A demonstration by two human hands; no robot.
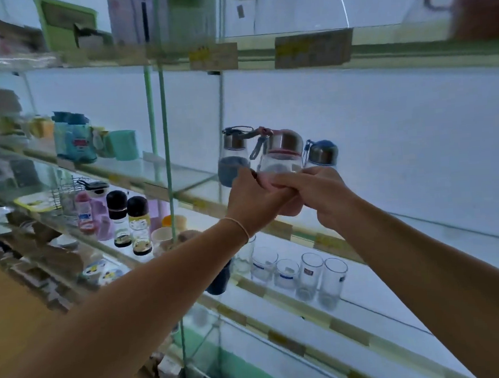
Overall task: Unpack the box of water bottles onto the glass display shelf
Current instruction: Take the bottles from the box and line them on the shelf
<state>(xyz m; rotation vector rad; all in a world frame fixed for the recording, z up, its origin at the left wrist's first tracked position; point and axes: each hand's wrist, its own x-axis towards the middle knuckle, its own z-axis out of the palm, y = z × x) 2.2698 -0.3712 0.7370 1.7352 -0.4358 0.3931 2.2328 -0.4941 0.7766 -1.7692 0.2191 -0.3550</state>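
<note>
Both hands hold one clear water bottle (281, 160) with a steel lid and pink sleeve, just above the front edge of the glass display shelf (419, 222). My left hand (253, 201) grips its lower body from the left. My right hand (320, 194) grips it from the right, fingers curled round the base. Behind it on the shelf stand a bottle with a grey-blue sleeve (232, 160) at the left and a blue-lidded bottle (322, 153) at the right. The box is out of view.
Several drinking glasses (303, 273) stand on the shelf below. Black-capped bottles (129, 222) and cups fill the lower left shelf. A teal cup (124, 145) and boxed goods sit on the left section. Price labels (312, 49) hang on the upper shelf edge.
</note>
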